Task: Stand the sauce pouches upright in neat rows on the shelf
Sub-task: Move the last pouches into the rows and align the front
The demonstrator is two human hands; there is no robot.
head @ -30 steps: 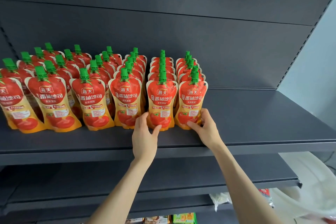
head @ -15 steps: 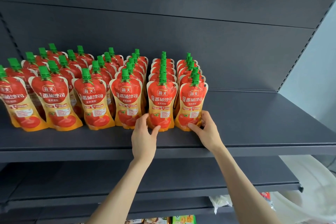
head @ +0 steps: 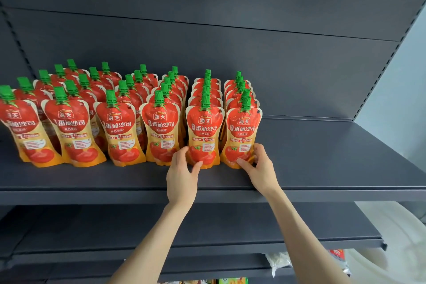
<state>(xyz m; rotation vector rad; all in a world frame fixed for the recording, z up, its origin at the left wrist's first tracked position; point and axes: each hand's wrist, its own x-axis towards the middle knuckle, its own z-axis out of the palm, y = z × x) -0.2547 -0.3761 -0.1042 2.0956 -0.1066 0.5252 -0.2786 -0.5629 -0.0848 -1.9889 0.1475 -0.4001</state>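
1. Upright on the shelf [head: 322,157], the next-to-end pouch [head: 202,131] is gripped at its base by the left hand [head: 182,173], the end pouch [head: 242,134] by the right hand [head: 260,168].
2. Squaring is judged underway — level nudging is needed.

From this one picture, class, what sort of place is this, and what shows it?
Probably a shop aisle being stocked. Dark metal shelf with slotted uprights; many identical sauce pouches faced in rows, the left hand and right hand each gripping a front one; more packaged goods below.
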